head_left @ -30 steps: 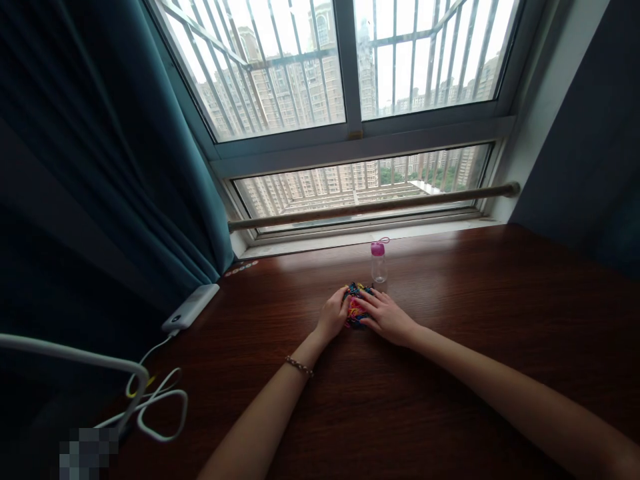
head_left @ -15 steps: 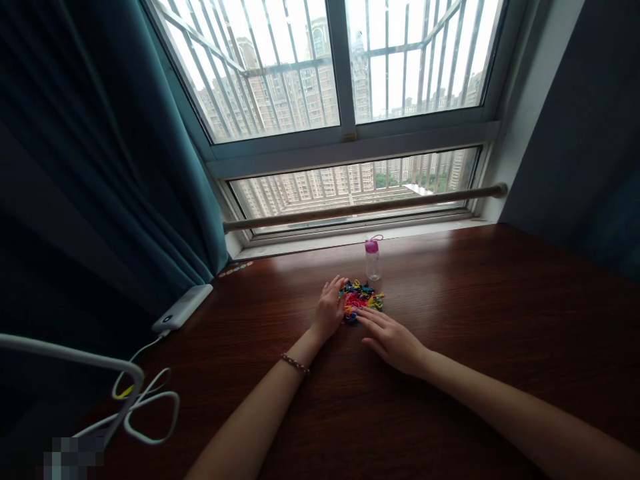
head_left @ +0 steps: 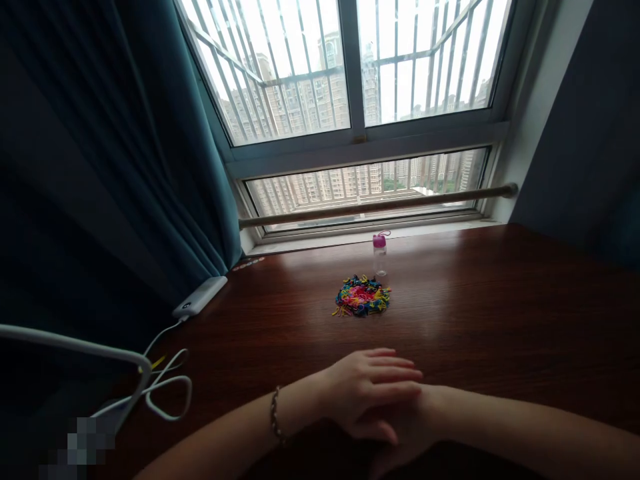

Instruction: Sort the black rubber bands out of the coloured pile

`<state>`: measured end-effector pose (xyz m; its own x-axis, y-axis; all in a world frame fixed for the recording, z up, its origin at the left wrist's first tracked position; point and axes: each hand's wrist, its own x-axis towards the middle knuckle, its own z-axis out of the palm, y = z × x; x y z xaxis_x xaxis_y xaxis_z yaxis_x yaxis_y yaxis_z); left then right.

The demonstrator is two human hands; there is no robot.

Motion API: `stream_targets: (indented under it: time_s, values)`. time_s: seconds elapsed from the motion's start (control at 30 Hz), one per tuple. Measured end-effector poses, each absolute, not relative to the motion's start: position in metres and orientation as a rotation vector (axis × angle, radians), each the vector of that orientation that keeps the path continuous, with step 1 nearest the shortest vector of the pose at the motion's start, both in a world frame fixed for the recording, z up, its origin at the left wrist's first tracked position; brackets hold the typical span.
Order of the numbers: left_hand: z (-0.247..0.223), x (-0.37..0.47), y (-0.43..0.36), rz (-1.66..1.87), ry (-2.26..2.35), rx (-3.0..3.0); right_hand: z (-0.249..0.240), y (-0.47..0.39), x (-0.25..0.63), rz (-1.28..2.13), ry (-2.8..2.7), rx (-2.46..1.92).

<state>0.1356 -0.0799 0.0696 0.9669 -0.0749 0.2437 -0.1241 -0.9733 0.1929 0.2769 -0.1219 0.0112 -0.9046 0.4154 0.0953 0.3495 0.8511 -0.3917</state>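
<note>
A loose pile of colourful small bands or strings [head_left: 362,296] lies on the dark wooden table, with pink in its middle and blue, green and yellow around. Just behind it stands a clear bottle with a pink lid [head_left: 380,255]. Nearer the camera, my left hand [head_left: 370,393] is stretched over my right hand [head_left: 405,427], its fingers apart across the right wrist. A braided bracelet [head_left: 275,415] circles my left wrist. The left hand covers most of my right hand, whose fingers are hidden. Neither hand touches the pile.
At the left, a white power bank [head_left: 201,297] with a white cable [head_left: 173,417] lies by the blue curtain [head_left: 200,200]. A white curved bar [head_left: 70,341] crosses the lower left. Behind the table is a window with a horizontal rail [head_left: 375,209].
Both hands have drawn back from the pile toward the camera, and the left now lies over the right. The pile looks wider and flatter. The view has shifted slightly.
</note>
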Motion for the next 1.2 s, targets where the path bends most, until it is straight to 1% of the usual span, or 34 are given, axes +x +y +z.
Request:
stream_targets:
  time_s: [0.1,0.27,0.37,0.5,0.7,0.83,0.93,1.03,1.13,1.2]
  values:
    - [0.065,0.131,-0.094,0.275,-0.120,2.792,0.003,-0.129,0.271,0.772,-2.883,-0.597]
    - [0.058,0.130,-0.088,0.300,-0.017,2.610,0.019,-0.123,0.272,1.045,-2.732,-0.616]
    - [0.058,0.130,-0.087,0.305,0.033,2.566,0.024,-0.120,0.272,1.103,-2.692,-0.544]
    - [0.060,0.128,-0.088,0.295,0.081,2.541,0.026,-0.119,0.272,1.098,-2.678,-0.510]
    - [0.061,0.130,-0.091,0.298,0.088,2.570,0.027,-0.123,0.271,0.974,-2.707,-0.474]
    - [0.057,0.124,-0.080,0.414,0.135,2.711,0.024,-0.108,0.278,0.691,-2.706,-0.557]
    - [0.046,0.110,-0.053,0.650,0.419,2.847,0.025,-0.076,0.299,0.449,-2.452,-0.725]
    - [0.030,0.094,-0.015,0.860,0.805,2.882,0.020,-0.039,0.329,0.209,-2.141,-1.099]
    - [0.013,0.087,0.018,0.860,1.149,2.814,0.004,-0.015,0.352,0.158,-2.100,-1.318]
    - [0.004,0.090,0.033,0.769,1.239,2.757,-0.007,-0.004,0.357,0.198,-2.117,-1.359]
